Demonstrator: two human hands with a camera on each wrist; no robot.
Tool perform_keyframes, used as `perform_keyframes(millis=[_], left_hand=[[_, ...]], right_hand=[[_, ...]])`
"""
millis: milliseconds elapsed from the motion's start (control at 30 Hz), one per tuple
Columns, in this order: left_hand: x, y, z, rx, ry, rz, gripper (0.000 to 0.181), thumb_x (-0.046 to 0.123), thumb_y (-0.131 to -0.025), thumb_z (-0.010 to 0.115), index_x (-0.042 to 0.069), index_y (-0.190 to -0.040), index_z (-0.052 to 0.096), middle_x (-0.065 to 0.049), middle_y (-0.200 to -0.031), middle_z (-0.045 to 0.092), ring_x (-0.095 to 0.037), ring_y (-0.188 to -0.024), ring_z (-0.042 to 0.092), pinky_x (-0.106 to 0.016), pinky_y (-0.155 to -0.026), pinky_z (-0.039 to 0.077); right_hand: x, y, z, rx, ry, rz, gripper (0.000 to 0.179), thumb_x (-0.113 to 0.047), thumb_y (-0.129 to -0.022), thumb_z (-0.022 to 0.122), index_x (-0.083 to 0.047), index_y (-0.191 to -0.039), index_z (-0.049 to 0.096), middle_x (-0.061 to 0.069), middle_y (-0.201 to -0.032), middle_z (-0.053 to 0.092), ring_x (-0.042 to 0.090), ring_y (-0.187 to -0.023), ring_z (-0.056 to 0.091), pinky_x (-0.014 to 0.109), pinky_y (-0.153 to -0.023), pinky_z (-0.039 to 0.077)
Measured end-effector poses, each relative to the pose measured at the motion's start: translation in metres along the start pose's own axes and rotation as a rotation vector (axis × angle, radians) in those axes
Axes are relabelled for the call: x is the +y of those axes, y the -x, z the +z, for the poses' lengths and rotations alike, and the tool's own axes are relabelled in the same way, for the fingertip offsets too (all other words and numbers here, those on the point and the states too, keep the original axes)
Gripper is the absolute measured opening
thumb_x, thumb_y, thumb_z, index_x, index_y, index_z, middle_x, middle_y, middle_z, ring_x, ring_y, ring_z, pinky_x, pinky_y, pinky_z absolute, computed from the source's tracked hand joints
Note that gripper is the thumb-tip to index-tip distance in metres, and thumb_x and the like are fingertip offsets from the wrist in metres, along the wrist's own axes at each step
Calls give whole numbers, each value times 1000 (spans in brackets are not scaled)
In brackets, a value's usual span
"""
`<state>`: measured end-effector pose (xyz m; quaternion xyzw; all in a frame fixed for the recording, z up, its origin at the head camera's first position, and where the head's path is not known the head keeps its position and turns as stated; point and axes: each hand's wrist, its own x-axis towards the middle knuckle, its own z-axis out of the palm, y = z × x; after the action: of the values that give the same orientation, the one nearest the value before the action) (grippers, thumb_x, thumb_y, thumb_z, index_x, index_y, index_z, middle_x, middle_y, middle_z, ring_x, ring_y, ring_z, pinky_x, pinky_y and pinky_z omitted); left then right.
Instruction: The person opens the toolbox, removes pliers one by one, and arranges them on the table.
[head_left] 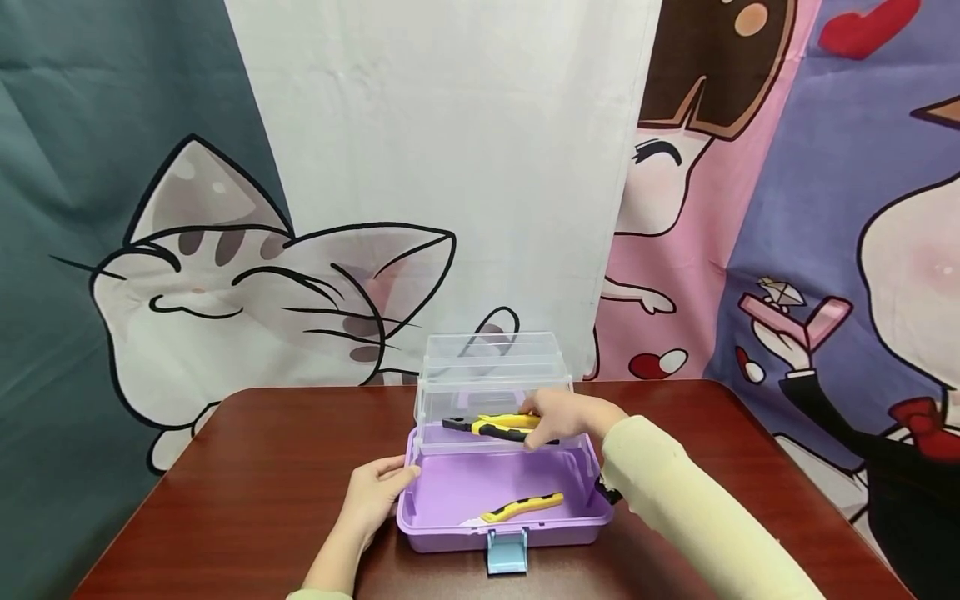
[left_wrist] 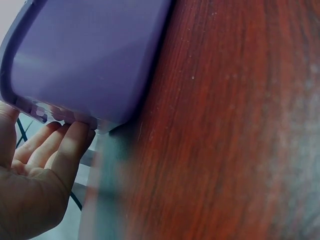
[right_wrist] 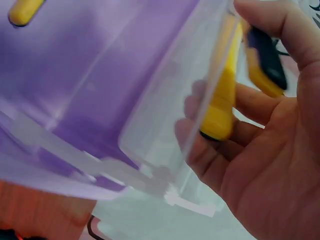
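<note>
A purple toolbox (head_left: 504, 538) with a clear lid and tray stands open on the table. My left hand (head_left: 372, 498) grips its left rim, thumb on top; in the left wrist view the fingers (left_wrist: 70, 150) touch the box's edge. My right hand (head_left: 562, 415) holds a pair of pliers (head_left: 487, 426) by the yellow and black handles, at the clear tray (head_left: 450, 437). The dark jaws point left. In the right wrist view a pliers handle (right_wrist: 222, 110) lies against the fingers, partly behind clear plastic. A yellow and black utility knife (head_left: 522, 507) lies in the purple bottom.
A light blue latch (head_left: 507, 553) hangs down at the box's front. The clear lid (head_left: 491, 358) leans up at the back. Around the box spreads the brown wooden table (head_left: 285, 475). Cartoon-printed curtain (head_left: 450, 125) hangs behind the table.
</note>
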<state>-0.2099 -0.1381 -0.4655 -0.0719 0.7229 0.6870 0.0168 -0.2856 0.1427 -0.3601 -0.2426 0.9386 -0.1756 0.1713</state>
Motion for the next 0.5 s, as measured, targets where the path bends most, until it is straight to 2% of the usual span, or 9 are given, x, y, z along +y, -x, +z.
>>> perform_keyframes(millis=[67, 167, 300, 500], left_hand=[[0, 1, 0, -2, -5, 0, 46, 14, -85, 67, -12, -121, 56, -28, -111, 65, -23, -82, 68, -40, -65, 59], [0, 1, 0, 9, 2, -5, 44, 13, -84, 68, -11, -120, 58, -27, -109, 66, -24, -82, 68, -40, -65, 59], [0, 1, 0, 17, 6, -5, 43, 12, -84, 68, -11, -119, 59, -27, -108, 66, -24, -81, 68, -40, -64, 59], [-1, -1, 0, 16, 11, 3, 43, 12, -83, 69, -11, -118, 59, -28, -109, 66, -25, -80, 69, -40, -64, 59]], right_hand=[[-2, 1, 5, 20, -3, 33, 54, -22, -70, 79, 0, -116, 63, 1, -93, 62, 17, -83, 52, 36, -82, 48], [-2, 2, 12, 53, -6, 58, 58, -25, -69, 80, 0, -118, 60, 3, -96, 61, 18, -86, 53, 39, -84, 48], [0, 3, 18, 118, -19, 28, 61, -26, -69, 77, 1, -119, 56, 4, -97, 61, 18, -86, 52, 39, -83, 48], [4, 9, 21, 182, -62, -26, 56, -23, -69, 77, -2, -117, 55, 0, -87, 60, 15, -79, 53, 33, -73, 47]])
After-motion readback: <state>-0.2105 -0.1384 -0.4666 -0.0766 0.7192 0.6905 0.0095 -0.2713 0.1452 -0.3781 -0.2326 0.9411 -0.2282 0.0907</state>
